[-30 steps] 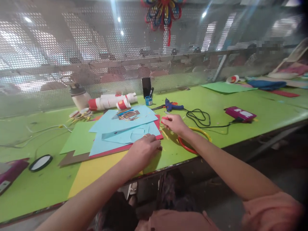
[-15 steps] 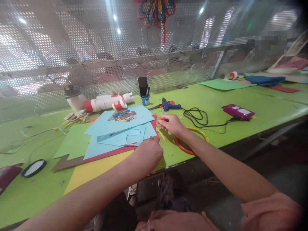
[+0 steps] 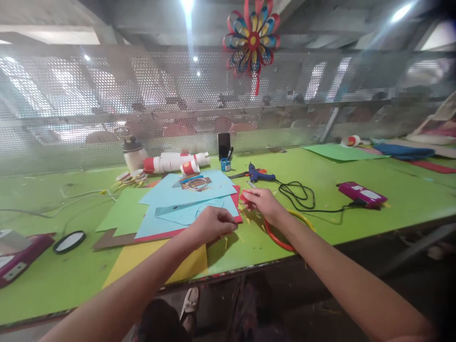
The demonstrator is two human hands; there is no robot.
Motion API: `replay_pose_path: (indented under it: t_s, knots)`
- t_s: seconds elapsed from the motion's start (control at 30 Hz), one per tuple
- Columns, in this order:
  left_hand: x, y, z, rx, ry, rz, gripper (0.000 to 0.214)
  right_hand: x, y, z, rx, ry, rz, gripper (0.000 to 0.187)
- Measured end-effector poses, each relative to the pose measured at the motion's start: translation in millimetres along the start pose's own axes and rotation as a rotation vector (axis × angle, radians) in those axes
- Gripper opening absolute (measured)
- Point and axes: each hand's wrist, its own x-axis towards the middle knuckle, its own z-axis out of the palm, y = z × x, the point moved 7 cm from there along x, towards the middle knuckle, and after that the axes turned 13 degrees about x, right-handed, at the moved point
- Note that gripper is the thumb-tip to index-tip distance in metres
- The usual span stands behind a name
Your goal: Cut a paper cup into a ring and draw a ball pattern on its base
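My right hand (image 3: 264,203) is closed around a small red piece (image 3: 245,195), whose exact kind I cannot make out. To its left, my left hand (image 3: 213,224) hovers over the near right corner of the paper pile, thumb and fingers pinched together. Whatever those fingertips hold is too small to name. Light blue paper sheets (image 3: 185,192) lie beside the left hand on red and brown sheets. Thin yellow scraps (image 3: 248,216) are scattered between the hands. Partly behind my right forearm rests a red and yellow ring (image 3: 280,238).
A blue glue gun (image 3: 260,174) with scissors beside it lies beyond my right hand, its black cord running to a purple power strip (image 3: 361,194). Paper cups (image 3: 174,163), a blue jar (image 3: 225,165) and a phone (image 3: 224,145) stand along the back. A yellow sheet (image 3: 156,259) reaches the front edge.
The camera view has tilted up, so the table sits lower. My left hand has turned, bringing its pinched fingertips into sight. My right hand keeps the red piece.
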Motion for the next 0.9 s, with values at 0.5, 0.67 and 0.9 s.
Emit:
replay_pose_path:
  t_s: [0.5,0.67,0.9]
  knots:
    - [-3,-35,-58.0,-0.734,0.137,-0.039,0.038,-3,-34,87,0.172,-0.271,0.065,0.036]
    - [-8,-47,-66.8,-0.722,0.14,-0.092,0.028,3,-32,101,0.122,-0.254,0.029,0.036]
    - [-12,-52,-72.3,-0.645,0.046,-0.123,0.017,1,-33,114,0.076,-0.322,0.012,0.038]
